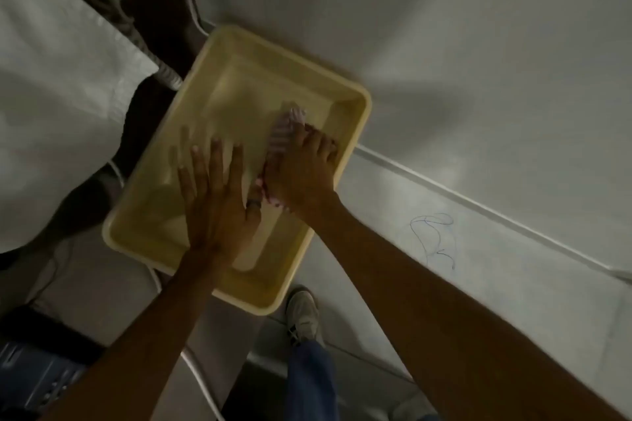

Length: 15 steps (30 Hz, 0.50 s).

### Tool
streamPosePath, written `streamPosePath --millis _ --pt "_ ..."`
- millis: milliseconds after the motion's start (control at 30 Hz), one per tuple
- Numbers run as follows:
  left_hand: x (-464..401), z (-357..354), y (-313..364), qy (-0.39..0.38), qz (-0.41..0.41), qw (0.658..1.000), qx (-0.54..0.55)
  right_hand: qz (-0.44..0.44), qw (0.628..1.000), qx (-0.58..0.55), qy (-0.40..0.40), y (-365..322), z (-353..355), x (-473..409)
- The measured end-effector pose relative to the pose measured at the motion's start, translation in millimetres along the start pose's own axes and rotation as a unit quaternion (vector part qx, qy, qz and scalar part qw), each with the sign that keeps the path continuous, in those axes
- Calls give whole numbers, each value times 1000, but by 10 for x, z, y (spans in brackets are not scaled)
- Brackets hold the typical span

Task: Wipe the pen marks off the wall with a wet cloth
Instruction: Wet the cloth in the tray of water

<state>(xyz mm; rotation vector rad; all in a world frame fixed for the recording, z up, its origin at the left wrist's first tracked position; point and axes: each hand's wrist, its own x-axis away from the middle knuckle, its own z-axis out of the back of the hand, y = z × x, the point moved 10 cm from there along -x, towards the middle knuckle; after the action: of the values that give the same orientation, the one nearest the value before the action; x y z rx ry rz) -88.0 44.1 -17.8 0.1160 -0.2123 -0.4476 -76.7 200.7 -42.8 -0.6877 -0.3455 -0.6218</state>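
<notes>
A yellow plastic tub (pixel 355 102) stands on the floor against the wall, with shallow water in it. My right hand (pixel 304 171) is inside the tub, closed around a pink and white striped cloth (pixel 285 130) whose end sticks out past my fingers. Over the tub's left half my left hand (pixel 215 198) hovers flat with the fingers spread, holding nothing; a ring shows on its thumb. Blue pen scribbles (pixel 434 239) mark the pale wall to the right of the tub.
A white sheet or bag (pixel 61 96) lies to the left, with dark fabric and cords (pixel 160 3) behind it. My shoe (pixel 302 314) and jeans leg stand just below the tub. A white cable (pixel 201 379) runs along the floor; a dark device (pixel 37 376) sits bottom left.
</notes>
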Motion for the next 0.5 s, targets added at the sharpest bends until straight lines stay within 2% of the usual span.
streamPosePath --millis 100,233,400,500 --pt "-83 -95 -143 7 30 1000 -1 -26 999 39 -6 59 -277 -70" --pt "-106 -190 -175 14 38 999 -7 2 999 -3 46 42 -407 -74" --pt "-109 5 5 56 41 998 12 2 999 -31 43 -40 -301 -114" --pt "-36 288 226 105 37 993 35 46 994 -97 36 -86 33 -15"
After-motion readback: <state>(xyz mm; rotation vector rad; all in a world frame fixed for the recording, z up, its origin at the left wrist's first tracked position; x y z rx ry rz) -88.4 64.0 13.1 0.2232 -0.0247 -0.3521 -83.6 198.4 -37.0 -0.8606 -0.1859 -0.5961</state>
